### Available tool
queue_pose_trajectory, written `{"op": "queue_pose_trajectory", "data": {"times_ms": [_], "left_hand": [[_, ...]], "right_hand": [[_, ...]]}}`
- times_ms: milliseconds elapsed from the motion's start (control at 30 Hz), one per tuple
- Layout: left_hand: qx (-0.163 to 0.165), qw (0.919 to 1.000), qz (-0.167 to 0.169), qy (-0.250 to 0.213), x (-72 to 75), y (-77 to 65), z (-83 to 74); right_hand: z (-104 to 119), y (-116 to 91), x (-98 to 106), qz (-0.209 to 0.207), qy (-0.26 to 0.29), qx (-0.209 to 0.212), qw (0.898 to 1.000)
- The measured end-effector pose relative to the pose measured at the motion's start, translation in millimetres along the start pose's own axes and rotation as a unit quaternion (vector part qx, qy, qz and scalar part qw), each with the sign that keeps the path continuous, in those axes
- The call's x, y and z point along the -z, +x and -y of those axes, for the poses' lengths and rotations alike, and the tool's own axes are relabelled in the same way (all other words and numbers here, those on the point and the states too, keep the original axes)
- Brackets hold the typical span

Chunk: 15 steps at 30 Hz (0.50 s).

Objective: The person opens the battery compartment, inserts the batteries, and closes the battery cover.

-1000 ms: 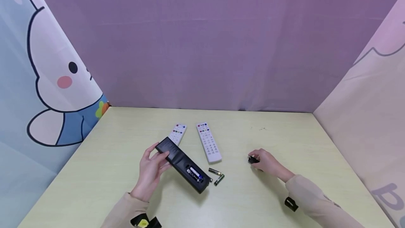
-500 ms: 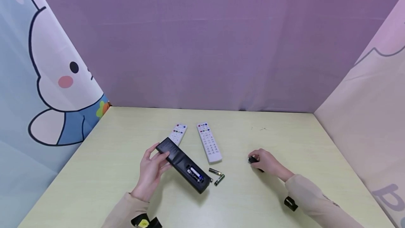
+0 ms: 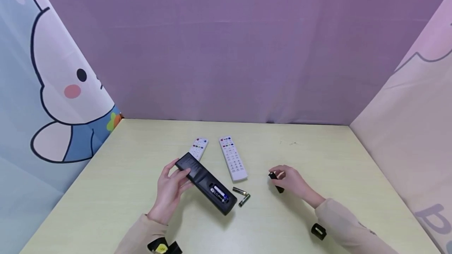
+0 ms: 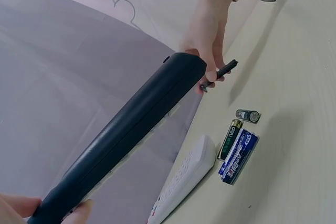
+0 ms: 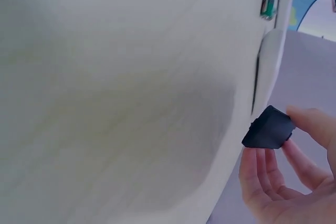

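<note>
While its battery compartment [image 3: 219,193] lies uncovered, the black remote [image 3: 205,179] hangs tilted above the table [image 3: 318,148], back toward the head camera. The left hand [image 3: 169,193] grips it by the far end from that compartment, thumb on the back. Well apart from it, to the right, the right hand [image 3: 292,182] pinches a small black cover [image 5: 270,128] between thumb and fingers – off the remote, over the table.

Blue-and-white battery casing shows in the compartment; whether every slot is filled I cannot tell. Loading looks at least begun, and judging by the open back, fitting the cover is what remains.

Near the remote's lower end lie loose batteries: a green-and-gold one [image 4: 230,140], another small one [image 4: 247,115] and, beside them, blue-and-white casing [image 4: 239,156] – one cell or two, unclear. Beyond are two white remotes, one [image 3: 233,159] fully visible, the other [image 3: 199,148] partly hidden by the black remote.
</note>
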<state>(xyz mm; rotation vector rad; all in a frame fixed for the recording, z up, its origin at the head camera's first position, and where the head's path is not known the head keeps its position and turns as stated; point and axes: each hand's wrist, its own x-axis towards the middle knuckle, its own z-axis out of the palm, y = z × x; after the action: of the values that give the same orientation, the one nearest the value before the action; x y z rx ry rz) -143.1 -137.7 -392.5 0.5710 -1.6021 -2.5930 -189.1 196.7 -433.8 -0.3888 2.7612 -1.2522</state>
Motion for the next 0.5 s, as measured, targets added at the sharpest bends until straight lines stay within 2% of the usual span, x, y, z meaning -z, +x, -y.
{"op": "queue_pose_trajectory", "data": {"times_ms": [300,500], "left_hand": [[0.003,1.0,-0.001,0.0,-3.8,-1.0,-0.4],[0.005,1.0,0.001,0.002,-5.6,-0.7,0.5]], "right_hand": [[24.2,-5.2,-8.3,-0.025,0.038,-0.002,0.999],[40.7,-9.3,-12.2,-0.029,0.084,-0.006,0.996]]}}
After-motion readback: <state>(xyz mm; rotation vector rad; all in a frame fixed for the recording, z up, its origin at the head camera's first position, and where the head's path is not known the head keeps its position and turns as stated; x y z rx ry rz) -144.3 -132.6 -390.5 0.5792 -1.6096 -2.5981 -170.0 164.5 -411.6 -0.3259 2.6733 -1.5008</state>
